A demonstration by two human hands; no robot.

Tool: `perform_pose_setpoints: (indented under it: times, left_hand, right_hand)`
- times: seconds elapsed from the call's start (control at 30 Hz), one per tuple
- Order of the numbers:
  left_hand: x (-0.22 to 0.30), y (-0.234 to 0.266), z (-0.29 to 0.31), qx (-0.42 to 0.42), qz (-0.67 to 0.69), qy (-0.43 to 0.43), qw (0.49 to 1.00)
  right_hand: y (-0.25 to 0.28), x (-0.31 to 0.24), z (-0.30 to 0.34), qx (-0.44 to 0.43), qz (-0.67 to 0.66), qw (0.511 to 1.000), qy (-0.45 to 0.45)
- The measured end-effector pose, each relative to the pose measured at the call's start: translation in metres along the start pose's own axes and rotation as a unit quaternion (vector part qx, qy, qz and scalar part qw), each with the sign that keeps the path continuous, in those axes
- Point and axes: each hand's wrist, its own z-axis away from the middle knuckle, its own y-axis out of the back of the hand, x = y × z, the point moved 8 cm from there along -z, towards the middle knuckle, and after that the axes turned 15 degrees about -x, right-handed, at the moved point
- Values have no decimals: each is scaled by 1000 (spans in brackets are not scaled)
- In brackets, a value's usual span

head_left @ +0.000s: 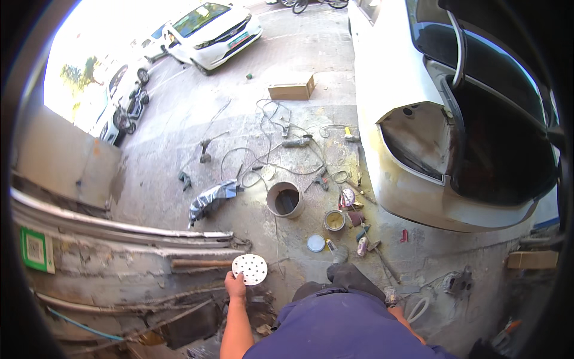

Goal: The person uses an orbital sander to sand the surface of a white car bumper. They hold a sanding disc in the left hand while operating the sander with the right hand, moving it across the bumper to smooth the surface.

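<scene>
White holed disc in the left hand
Its fingers pinch the disc's edge beside a wooden handle; the right hand is by the shirt, its fingers' state unclear.

low in the frame, right of centre, the right hand is mostly hidden by the torso; the object beside it is too small to identify. at lower left, the sanding disc covers fingers of the left hand. the top edge crops a bicycle, the dark right rim a white car body.
</scene>
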Motion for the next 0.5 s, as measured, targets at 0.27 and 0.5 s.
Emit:
perform_pose_setpoints:
  times: [0.27,0.5]
  left_hand:
    - [214,-151,-172,-168,20,-149,974]
    - [477,-360,-246,-383,44,-280,879]
  right_hand:
    - [37,-100,25,120,-263,957,-11]
    - [36,-150,43,216,-494,839,-65]
